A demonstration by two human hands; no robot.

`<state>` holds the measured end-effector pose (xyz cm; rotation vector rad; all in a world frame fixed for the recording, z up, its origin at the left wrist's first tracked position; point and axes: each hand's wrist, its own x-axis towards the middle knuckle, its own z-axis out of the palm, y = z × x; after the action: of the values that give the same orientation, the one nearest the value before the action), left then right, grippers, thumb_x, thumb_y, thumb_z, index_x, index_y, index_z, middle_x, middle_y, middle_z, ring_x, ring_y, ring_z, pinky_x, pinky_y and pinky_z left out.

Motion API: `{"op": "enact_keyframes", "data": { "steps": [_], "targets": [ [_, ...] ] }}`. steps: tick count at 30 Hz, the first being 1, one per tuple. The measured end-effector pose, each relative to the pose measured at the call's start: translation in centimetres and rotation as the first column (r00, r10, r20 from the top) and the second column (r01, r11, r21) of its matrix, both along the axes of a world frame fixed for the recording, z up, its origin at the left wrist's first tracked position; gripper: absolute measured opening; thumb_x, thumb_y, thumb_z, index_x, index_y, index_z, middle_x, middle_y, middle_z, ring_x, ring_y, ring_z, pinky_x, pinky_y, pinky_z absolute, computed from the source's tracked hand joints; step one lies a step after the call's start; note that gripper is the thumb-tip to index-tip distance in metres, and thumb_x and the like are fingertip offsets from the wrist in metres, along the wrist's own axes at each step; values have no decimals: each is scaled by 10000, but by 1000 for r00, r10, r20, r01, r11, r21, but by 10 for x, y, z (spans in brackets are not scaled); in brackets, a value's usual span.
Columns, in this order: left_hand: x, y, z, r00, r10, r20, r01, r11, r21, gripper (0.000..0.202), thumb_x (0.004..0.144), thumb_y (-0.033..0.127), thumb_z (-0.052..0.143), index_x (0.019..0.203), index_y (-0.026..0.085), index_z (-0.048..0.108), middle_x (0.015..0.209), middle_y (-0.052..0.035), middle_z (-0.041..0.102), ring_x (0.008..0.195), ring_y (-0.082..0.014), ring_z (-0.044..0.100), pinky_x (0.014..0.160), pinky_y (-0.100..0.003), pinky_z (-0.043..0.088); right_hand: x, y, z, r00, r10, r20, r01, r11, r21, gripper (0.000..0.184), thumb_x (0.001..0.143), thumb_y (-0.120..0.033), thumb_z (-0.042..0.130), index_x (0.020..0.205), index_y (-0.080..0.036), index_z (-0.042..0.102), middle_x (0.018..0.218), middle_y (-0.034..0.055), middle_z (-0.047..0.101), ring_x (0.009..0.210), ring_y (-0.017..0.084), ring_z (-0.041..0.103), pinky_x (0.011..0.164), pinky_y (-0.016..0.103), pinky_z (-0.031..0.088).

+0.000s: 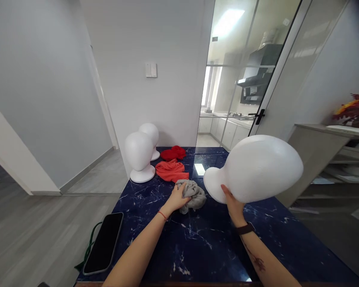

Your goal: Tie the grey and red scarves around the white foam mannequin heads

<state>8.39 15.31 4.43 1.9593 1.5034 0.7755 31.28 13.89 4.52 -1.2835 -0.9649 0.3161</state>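
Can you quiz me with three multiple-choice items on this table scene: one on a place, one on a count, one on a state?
1. Where does the phone lie?
A. at the near left edge of the table
B. beside the red cloths
C. under the grey cloth

2. How many white foam heads are in view?
A. one
B. two
C. three

3. How is the foam head in the right hand posed?
A. upright on the table
B. tipped on its side, lifted
C. lying under a cloth

Answers: 1 A, the phone overhangs the near left edge. 2 C, two stand at the back, one is held. 3 B, its base points left while the left hand grips the grey cloth.
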Motion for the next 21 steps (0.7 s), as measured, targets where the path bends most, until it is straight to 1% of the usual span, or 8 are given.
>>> {"op": "enact_keyframes", "data": {
  "steps": [3, 5, 7, 9, 11, 13, 15, 21],
  "targets": [
    [-33, -34, 7, 994, -63, 85, 58, 997, 58, 731, 736, 395, 640, 1401, 210, 397, 1450, -131, 385, 1359, -289, 329, 1117, -420, 268, -27, -12, 6, 996, 89, -9, -89, 996, -10, 864, 612, -626, 656, 1282, -107, 492, 1331, 154, 513, 1294, 303, 400, 1160, 489, 178],
    [-56, -63, 8, 997, 14, 72, -22, 993, 117, 618, 778, 337, 587, 1367, 235, 430, 1480, -103, 353, 1381, -265, 291, 1130, -434, 243, -61, -22, 7, 975, 218, -31, -219, 974, -63, 848, 580, -622, 679, 1258, -143, 507, 1264, 135, 570, 1263, 306, 431, 1149, 495, 216],
    [-74, -91, 2, 980, 147, 135, -171, 968, 186, 506, 818, 260, 499, 1320, 208, 455, 1410, -110, 435, 1323, -244, 384, 1112, -444, 284, -104, -33, 6, 916, 395, -69, -400, 912, -89, 802, 564, -580, 720, 1235, -191, 514, 1198, 108, 613, 1213, 301, 478, 1114, 497, 295],
    [-86, -114, -6, 899, 331, 287, -398, 891, 219, 536, 830, 249, 469, 1353, 177, 382, 1369, -135, 451, 1252, -242, 461, 1060, -439, 372, -152, -40, 4, 816, 569, -96, -576, 814, -70, 753, 573, -523, 746, 1225, -232, 507, 1172, 87, 626, 1162, 295, 515, 1056, 494, 374],
    [-91, -133, -15, 766, 496, 408, -611, 759, 225, 614, 832, 265, 474, 1406, 161, 284, 1411, -158, 379, 1265, -259, 441, 1047, -439, 392, -196, -44, 1, 741, 668, -68, -671, 740, -43, 758, 584, -491, 749, 1244, -243, 469, 1204, 89, 601, 1144, 287, 520, 1015, 476, 410],
    [-94, -146, -21, 672, 584, 455, -725, 644, 244, 660, 835, 258, 464, 1439, 155, 216, 1469, -164, 284, 1338, -271, 346, 1090, -445, 341, -231, -43, 0, 738, 674, 18, -672, 738, -61, 817, 577, -470, 754, 1274, -220, 409, 1268, 117, 543, 1173, 286, 488, 1028, 459, 383],
    [-95, -154, -25, 655, 603, 456, -747, 609, 267, 672, 839, 239, 443, 1453, 154, 185, 1500, -154, 231, 1384, -265, 264, 1127, -439, 282, -257, -40, -1, 774, 623, 111, -611, 781, -126, 883, 568, -449, 758, 1304, -194, 341, 1321, 152, 476, 1224, 302, 429, 1067, 463, 314],
    [-104, -152, -42, 712, 581, 395, -682, 706, 190, 698, 803, 222, 469, 1447, 149, 211, 1500, -151, 263, 1385, -271, 276, 1133, -435, 268, -301, -36, -13, 845, 502, 186, -451, 854, -259, 942, 632, -410, 707, 1376, -240, 153, 1412, 164, 363, 1318, 328, 296, 1091, 504, 206]
  ]
}}
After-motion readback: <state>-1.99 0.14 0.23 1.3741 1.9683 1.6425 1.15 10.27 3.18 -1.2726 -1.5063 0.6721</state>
